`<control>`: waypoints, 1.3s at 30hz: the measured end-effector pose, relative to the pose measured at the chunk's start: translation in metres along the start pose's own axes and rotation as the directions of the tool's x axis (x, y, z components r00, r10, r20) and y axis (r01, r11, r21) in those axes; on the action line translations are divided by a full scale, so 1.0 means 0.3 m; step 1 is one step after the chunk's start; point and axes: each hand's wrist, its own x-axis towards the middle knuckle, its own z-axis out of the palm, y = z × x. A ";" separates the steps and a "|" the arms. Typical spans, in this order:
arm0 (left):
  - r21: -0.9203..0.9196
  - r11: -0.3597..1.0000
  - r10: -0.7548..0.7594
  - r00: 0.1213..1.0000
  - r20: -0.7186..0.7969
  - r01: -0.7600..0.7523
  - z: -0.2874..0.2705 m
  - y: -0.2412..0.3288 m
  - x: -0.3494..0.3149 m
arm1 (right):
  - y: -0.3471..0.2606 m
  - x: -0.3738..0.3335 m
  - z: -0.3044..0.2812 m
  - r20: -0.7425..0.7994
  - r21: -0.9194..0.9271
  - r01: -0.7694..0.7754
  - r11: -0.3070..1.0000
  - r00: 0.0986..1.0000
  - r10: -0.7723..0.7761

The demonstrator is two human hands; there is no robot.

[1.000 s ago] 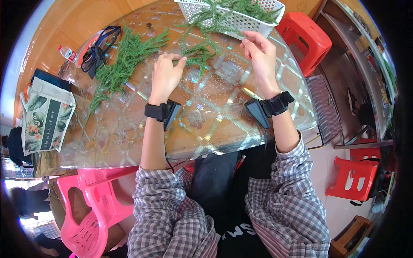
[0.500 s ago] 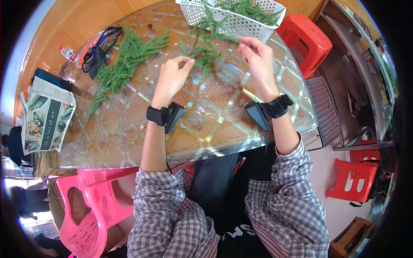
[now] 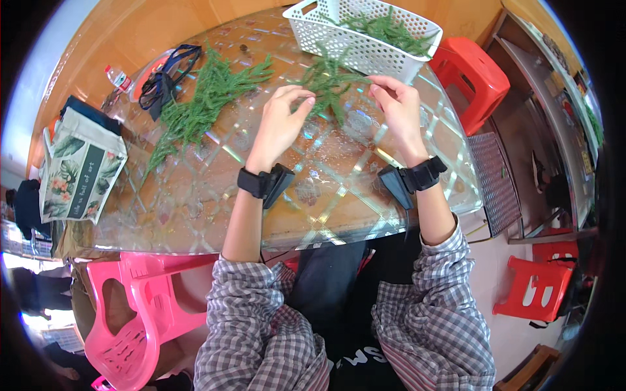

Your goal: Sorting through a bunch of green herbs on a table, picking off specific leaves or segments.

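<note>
Over the far middle of the glass-topped table (image 3: 313,225), a feathery green fern-like sprig (image 3: 334,83) stretches between my two hands. My left hand (image 3: 280,127) has thumb and fingertips pinched together at the sprig's left side. At its right end, my right hand (image 3: 399,107) pinches the thin stem between thumb and forefinger. A white perforated plastic basket (image 3: 355,49) stands just beyond the sprig, with more green sprigs (image 3: 385,32) inside. Left of my left hand lies a large pile of similar sprigs (image 3: 202,101).
A dark strap bundle (image 3: 160,85), a small bottle (image 3: 118,79) and a printed tote bag (image 3: 85,169) sit on the left. Red stools (image 3: 473,78) and metal shelving (image 3: 541,91) stand on the right. A pink plastic chair (image 3: 140,306) is by the table's lower left edge.
The whole view has shifted, so the table's things appear further right and most sit lower. My hands have come slightly closer together, and both still pinch at the sprig.
</note>
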 end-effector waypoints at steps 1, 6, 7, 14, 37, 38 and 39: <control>0.040 0.999 0.023 1.000 -0.012 -0.022 -0.004 -0.002 -0.004 | 0.002 0.000 0.006 0.017 -0.032 -0.008 0.999 1.000 0.009; -0.017 1.000 -0.024 0.998 -0.065 0.023 -0.004 -0.010 -0.001 | -0.012 0.003 -0.012 0.011 0.031 -0.070 0.997 0.998 0.069; -0.043 0.998 -0.036 0.998 -0.053 0.034 -0.010 -0.011 -0.002 | -0.018 0.000 -0.007 0.056 -0.024 -0.087 0.996 0.995 0.088; -0.079 0.996 0.038 0.999 -0.014 -0.039 -0.055 -0.021 -0.006 | -0.002 0.008 0.007 0.023 -0.024 -0.007 1.000 1.000 0.008; -0.905 -0.414 -0.759 0.587 0.281 -0.102 -0.444 -0.281 -0.292 | 0.061 0.051 -0.043 -0.005 -0.141 0.128 0.982 0.991 -0.130; -0.907 -0.410 -0.758 0.589 0.278 -0.100 -0.446 -0.287 -0.293 | 0.065 0.052 -0.043 -0.008 -0.137 0.130 0.982 0.991 -0.133; -0.894 -0.428 -0.763 0.582 0.282 -0.128 -0.446 -0.294 -0.292 | 0.068 0.051 -0.044 0.000 -0.143 0.130 0.981 0.991 -0.132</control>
